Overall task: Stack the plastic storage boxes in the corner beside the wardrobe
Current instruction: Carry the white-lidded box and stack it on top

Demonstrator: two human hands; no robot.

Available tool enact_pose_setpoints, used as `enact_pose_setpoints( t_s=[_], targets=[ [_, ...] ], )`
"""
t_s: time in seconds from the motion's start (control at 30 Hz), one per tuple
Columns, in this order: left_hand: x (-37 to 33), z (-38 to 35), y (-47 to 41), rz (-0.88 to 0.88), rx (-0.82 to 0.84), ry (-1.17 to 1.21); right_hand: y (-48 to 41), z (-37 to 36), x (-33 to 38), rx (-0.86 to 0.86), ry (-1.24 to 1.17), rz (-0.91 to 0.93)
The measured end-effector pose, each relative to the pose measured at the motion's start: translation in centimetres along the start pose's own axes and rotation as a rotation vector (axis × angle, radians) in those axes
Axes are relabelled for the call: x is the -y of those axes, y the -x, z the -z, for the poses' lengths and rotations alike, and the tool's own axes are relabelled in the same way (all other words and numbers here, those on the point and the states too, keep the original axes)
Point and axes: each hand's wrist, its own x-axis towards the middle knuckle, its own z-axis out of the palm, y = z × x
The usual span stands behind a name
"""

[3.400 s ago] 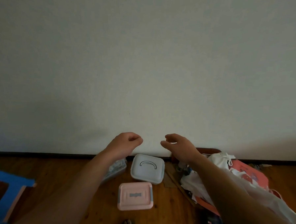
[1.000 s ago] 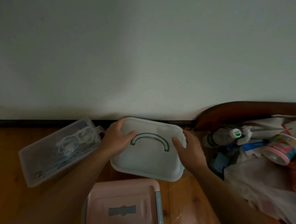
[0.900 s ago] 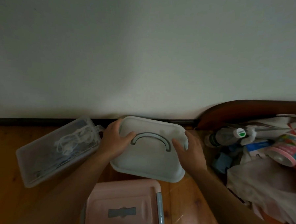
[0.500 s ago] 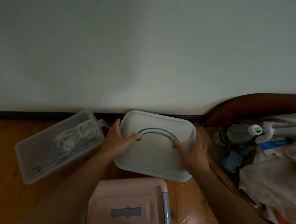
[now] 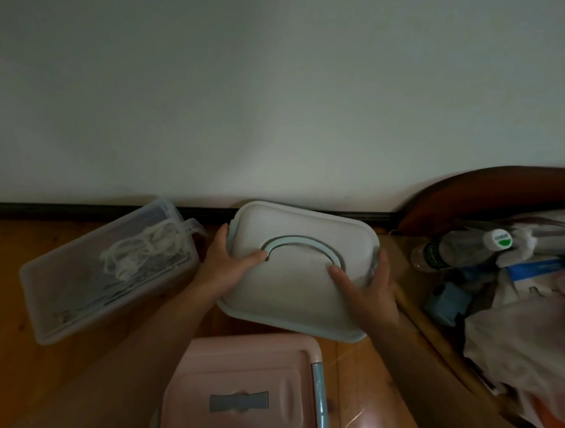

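A white storage box (image 5: 298,291) with a curved pale-green handle on its lid is by the wall's skirting board, tilted. My left hand (image 5: 227,265) grips its left side, thumb on the lid, fingers round the edge. My right hand (image 5: 368,290) grips its right side the same way. A pink box (image 5: 243,375) with a grey lid clasp and a blue side latch lies nearer to me, below the white one. A clear box (image 5: 107,276) holding white cords lies on the floor to the left, at an angle.
The floor is wood (image 5: 2,346) and the plain wall (image 5: 280,99) stands close behind the boxes. On the right a dark wooden curved piece (image 5: 492,188) borders a heap of cloth and bags, a plastic bottle (image 5: 462,247) with a white cap, and a small blue box (image 5: 446,302).
Both hands went from hanging above the boxes to gripping the white box's sides. In the last second the box has risen slightly and my view has moved closer.
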Motion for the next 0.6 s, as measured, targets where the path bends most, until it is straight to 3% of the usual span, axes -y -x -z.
enact_pose_setpoints(
  t_s=[0.6],
  targets=[
    [-2.0,0.4,2.4,-0.056,-0.045,0.098,1.6,2.3,1.6,-0.076,-0.001,0.127]
  ],
)
